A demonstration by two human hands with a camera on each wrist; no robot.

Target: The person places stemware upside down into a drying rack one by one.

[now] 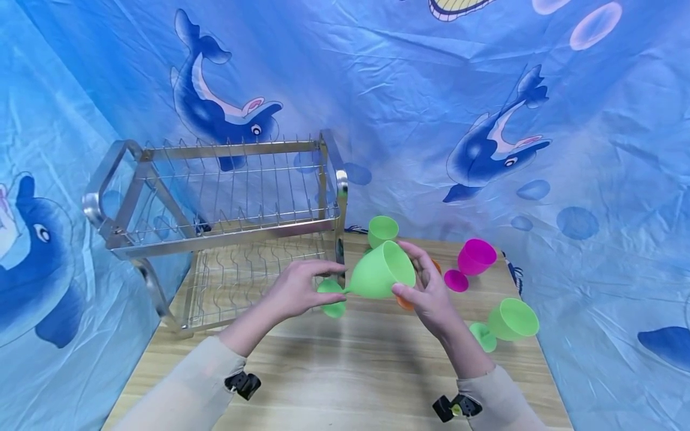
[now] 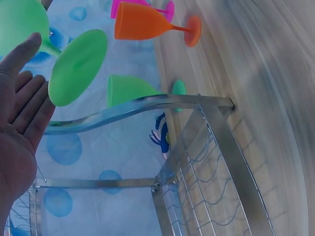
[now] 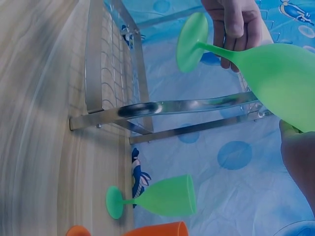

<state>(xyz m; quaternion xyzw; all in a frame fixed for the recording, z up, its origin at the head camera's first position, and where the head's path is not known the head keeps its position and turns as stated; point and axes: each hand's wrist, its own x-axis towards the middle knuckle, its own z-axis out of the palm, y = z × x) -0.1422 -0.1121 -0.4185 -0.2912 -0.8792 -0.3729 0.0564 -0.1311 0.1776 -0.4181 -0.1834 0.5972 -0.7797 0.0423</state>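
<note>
A green plastic goblet is held tilted above the table, its bowl toward the right and its foot toward the left. My right hand grips the bowl near the rim, thumb on the near side; only part of this hand shows in the right wrist view. Around the stem and foot, my left hand is spread, with a gap between thumb and fingers. Its fingers look straight in the left wrist view, where the palm faces the camera. An orange goblet stands behind, mostly hidden in the head view.
A two-tier metal dish rack stands on the left of the wooden table. Another green goblet is by the rack's right end. A magenta goblet and a further green goblet stand at the right. Blue dolphin-print cloth surrounds the table.
</note>
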